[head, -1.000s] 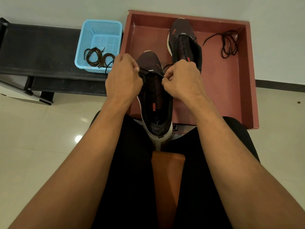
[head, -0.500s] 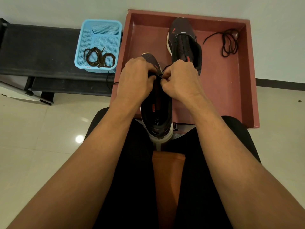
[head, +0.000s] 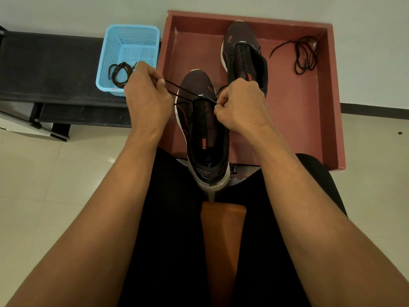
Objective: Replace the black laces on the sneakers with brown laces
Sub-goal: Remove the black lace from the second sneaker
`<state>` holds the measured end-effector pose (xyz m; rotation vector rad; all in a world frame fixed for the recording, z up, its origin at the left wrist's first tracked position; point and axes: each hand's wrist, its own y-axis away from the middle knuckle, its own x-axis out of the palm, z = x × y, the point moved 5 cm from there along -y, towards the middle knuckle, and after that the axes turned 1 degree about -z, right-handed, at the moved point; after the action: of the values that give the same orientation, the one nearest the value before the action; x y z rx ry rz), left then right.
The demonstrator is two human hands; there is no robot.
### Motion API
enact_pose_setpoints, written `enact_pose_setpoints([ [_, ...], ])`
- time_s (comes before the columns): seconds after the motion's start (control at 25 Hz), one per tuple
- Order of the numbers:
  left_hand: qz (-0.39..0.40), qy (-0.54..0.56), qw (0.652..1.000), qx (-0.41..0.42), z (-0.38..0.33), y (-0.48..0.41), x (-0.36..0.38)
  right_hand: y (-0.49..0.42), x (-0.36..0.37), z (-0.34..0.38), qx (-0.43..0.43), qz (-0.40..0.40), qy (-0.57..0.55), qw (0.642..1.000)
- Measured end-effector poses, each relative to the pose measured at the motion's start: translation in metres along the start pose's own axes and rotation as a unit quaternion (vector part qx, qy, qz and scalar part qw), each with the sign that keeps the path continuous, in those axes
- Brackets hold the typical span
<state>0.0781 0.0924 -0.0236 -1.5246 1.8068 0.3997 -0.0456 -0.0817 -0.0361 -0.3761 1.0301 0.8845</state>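
Note:
A dark sneaker (head: 204, 129) with an orange logo rests between my knees, toe pointing away. A thin dark lace (head: 181, 90) runs across its front eyelets. My left hand (head: 147, 96) pinches one end of that lace and holds it out to the left. My right hand (head: 240, 105) pinches the lace at the sneaker's right edge. A second dark sneaker (head: 243, 56), with no lace, lies in the red tray (head: 309, 120). A loose black lace (head: 303, 55) lies in the tray's far right corner. Brown laces (head: 119, 74) sit coiled in a blue basket (head: 130, 41).
A black bench (head: 51, 69) stands at the left under the basket. The tray lies on a pale tiled floor (head: 37, 185) against a white wall. An orange stool seat (head: 221, 240) shows between my legs.
My left hand has moved left and away from the sneaker, drawing the lace out taut. My right hand has stayed at the sneaker's right edge.

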Motion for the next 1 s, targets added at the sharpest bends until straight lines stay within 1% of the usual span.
enact_pose_setpoints([
  [0.08,0.058,-0.023,0.997,0.051,-0.008,0.002,0.011,0.0,0.0,0.0,-0.003,0.001,0.002,1.0],
  [0.2,0.163,-0.069,0.966,0.19,-0.032,0.012,0.033,0.001,-0.002,0.001,-0.005,0.004,0.004,1.0],
  [0.24,0.187,-0.08,0.956,0.212,-0.037,0.015,0.038,0.002,-0.002,0.002,-0.006,0.005,0.004,1.0],
  [0.32,0.209,-0.11,0.948,0.213,-0.042,0.019,0.042,0.002,-0.003,0.003,-0.008,0.005,0.004,1.0],
  [0.4,0.198,-0.123,0.951,0.201,-0.042,0.02,0.041,0.002,-0.003,0.004,-0.009,0.005,0.005,1.0],
  [0.52,0.163,-0.112,0.967,0.161,-0.042,0.018,0.037,0.003,-0.003,0.004,-0.01,0.007,0.005,1.0],
  [0.68,0.173,-0.101,0.971,0.129,-0.034,0.015,0.04,0.005,-0.003,0.006,-0.017,0.009,0.005,1.0],
  [0.76,0.143,-0.08,0.98,0.113,-0.031,0.012,0.035,0.005,-0.003,0.006,-0.014,0.008,0.004,1.0],
  [0.84,0.085,-0.052,0.993,0.069,-0.02,0.005,0.024,0.004,-0.002,0.005,-0.009,0.01,0.001,1.0],
  [0.92,0.034,-0.031,0.999,-0.015,0.003,-0.002,0.014,0.004,-0.002,0.003,-0.009,0.013,0.001,1.0],
  [1.0,0.005,0.027,0.993,-0.111,0.025,-0.006,0.007,0.003,-0.002,0.003,-0.009,0.014,-0.004,1.0],
])
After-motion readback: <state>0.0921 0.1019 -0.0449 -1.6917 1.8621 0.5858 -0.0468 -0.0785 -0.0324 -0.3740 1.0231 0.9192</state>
